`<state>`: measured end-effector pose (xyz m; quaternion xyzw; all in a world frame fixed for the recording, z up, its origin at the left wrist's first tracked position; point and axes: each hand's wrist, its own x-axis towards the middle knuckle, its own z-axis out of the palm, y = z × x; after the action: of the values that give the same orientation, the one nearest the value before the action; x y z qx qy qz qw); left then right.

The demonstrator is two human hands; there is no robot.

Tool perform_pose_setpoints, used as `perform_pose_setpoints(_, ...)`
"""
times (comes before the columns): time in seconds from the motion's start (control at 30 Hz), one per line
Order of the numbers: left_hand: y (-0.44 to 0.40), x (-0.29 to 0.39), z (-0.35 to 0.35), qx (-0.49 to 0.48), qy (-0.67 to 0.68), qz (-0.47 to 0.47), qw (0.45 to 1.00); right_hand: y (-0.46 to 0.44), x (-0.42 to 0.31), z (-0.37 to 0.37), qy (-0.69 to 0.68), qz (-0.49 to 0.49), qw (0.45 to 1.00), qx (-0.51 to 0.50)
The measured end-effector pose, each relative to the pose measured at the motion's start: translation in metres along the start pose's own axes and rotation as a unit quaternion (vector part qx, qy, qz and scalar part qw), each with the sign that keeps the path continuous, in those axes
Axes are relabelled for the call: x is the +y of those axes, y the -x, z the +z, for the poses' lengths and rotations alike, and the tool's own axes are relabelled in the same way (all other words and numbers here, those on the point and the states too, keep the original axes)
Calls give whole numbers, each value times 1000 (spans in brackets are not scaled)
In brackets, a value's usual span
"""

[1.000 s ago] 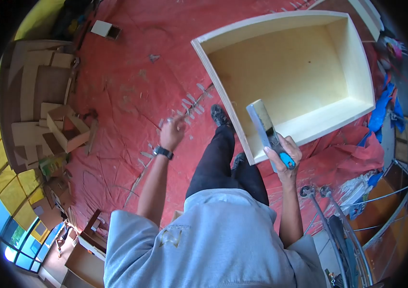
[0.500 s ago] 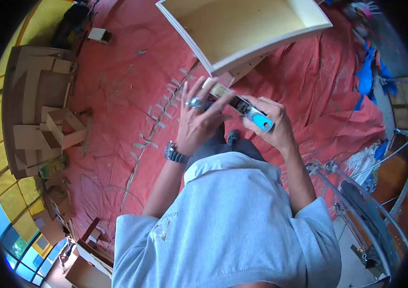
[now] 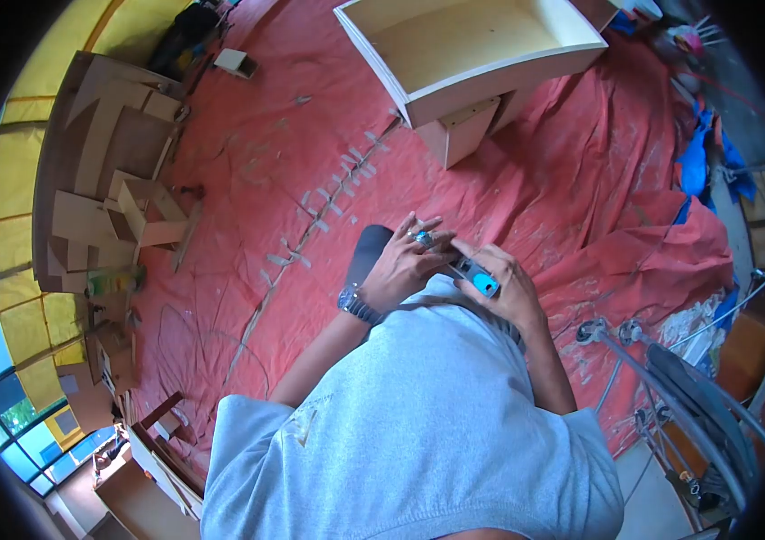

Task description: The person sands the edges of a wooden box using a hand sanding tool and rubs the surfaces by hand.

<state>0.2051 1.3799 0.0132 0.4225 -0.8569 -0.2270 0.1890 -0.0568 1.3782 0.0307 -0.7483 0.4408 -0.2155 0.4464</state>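
In front of my waist, my right hand (image 3: 510, 286) is closed around a narrow metal tool with a bright blue end (image 3: 481, 283). The blue end has a dark hole and points down and to the right. My left hand (image 3: 408, 261) is at the tool's other end, its fingers stretched out and overlapping that end. Whether those fingers press on the tool I cannot tell. The left hand covers much of the tool, so its exact kind does not show.
A pale wooden drawer-like box (image 3: 508, 67) stands ahead on the red floor sheet (image 3: 310, 144). Cut boards and a small open box (image 3: 153, 216) lie at left. Metal tubing (image 3: 661, 378) stands close on my right. Blue sheeting (image 3: 696, 157) hangs at the right edge.
Both hands and the tool have moved down, closer to my waist. The view has shifted, and more of the box's lower part shows.
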Motion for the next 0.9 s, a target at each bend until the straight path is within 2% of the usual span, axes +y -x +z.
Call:
perform_pose_setpoints(0.07,6,-1,-2,-4,39,-12,999,2,-2,6,19,8,1000,-15)
perform_pose_setpoints(0.2,16,3,-13,77,77,-77,991,-7,4,25,-12,30,999,-3)
perform_pose_setpoints(0.23,25,4,-19,94,70,-108,987,-11,14,33,-30,-50,998,38)
perform_pose_setpoints(0.27,36,-4,-28,124,91,-110,982,-12,22,40,-86,-12,995,53)
perform_pose_setpoints(0.33,62,-25,-37,92,87,-193,973,-17,24,47,-196,63,975,80)
perform_pose_setpoints(0.4,92,-35,-45,132,37,-275,952,-24,13,44,-250,162,951,86)
perform_pose_setpoints(0.53,174,-77,-46,8,-6,-441,898,-43,12,66,-350,192,904,154)
perform_pose_setpoints(0.67,260,-110,-5,61,68,-462,882,-56,-9,86,-419,226,860,185)
perform_pose_setpoints(0.73,279,-117,3,59,104,-474,872,-61,-17,94,-440,238,844,194)
perform_pose_setpoints(0.77,288,-122,7,26,82,-472,877,-60,-23,98,-446,244,839,195)
perform_pose_setpoints(0.9,286,-141,3,17,86,-440,894,-51,-24,119,-470,272,800,255)
